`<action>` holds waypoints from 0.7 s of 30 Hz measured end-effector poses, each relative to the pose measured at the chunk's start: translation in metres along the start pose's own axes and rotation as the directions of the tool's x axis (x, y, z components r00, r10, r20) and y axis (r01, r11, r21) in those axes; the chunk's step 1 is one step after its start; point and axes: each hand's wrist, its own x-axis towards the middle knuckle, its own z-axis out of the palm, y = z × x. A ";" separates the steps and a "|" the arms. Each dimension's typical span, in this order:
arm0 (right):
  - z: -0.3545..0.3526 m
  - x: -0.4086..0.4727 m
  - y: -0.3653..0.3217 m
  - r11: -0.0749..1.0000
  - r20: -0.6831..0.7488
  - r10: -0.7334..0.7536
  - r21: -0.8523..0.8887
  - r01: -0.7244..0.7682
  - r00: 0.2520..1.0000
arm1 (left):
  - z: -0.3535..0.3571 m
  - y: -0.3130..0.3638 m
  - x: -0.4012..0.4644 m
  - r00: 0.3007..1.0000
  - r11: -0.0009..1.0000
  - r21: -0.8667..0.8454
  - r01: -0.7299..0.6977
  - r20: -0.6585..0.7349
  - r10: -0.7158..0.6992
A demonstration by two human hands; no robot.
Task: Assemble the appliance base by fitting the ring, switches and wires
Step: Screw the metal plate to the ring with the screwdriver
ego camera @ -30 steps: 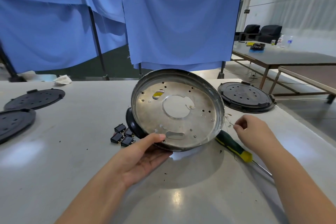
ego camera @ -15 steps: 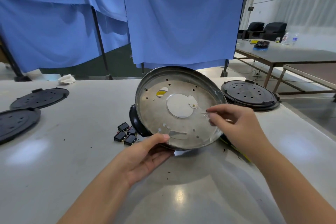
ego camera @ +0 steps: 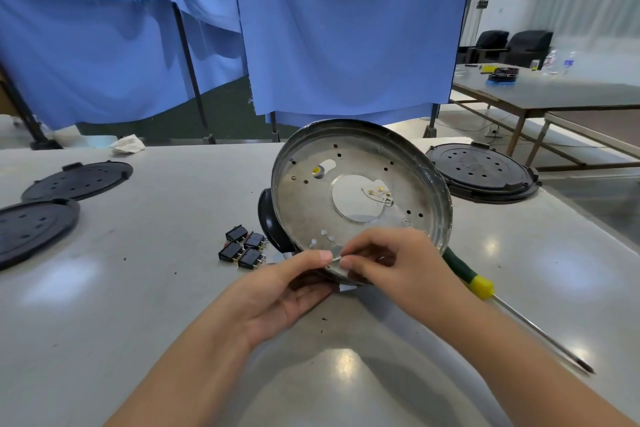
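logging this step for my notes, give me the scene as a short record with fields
held part: round silver metal base pan, tilted up on edge
left hand: grips pan's lower rim
right hand: pinches a thin wire end at that rim
wires: brass-tipped bundle showing through the centre hole
switches: four black rocker switches on grey table
tool: green-and-yellow-handled screwdriver, lying right

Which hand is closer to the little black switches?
Left. The left hand holds the metal base's lower rim right beside the switches; the right hand is farther off, across the rim.
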 end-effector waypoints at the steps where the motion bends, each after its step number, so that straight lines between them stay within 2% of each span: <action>1: 0.000 0.000 -0.001 1.000 0.001 -0.010 -0.021 0.010 1.000 | 0.000 0.000 0.000 1.000 1.000 0.004 0.000 -0.001 0.000; 9: 0.002 0.002 -0.003 0.993 0.017 -0.057 -0.101 0.058 0.998 | 0.003 -0.001 -0.001 1.000 1.000 0.019 -0.008 0.020 0.007; 16: 0.001 0.008 -0.005 0.997 0.174 -0.004 -0.073 0.017 0.985 | 0.003 -0.001 -0.001 1.000 1.000 -0.005 0.005 0.025 -0.005; 21: -0.002 0.011 -0.006 0.995 0.218 0.067 -0.080 -0.050 0.974 | 0.005 -0.001 -0.003 0.999 1.000 -0.017 0.024 0.038 -0.024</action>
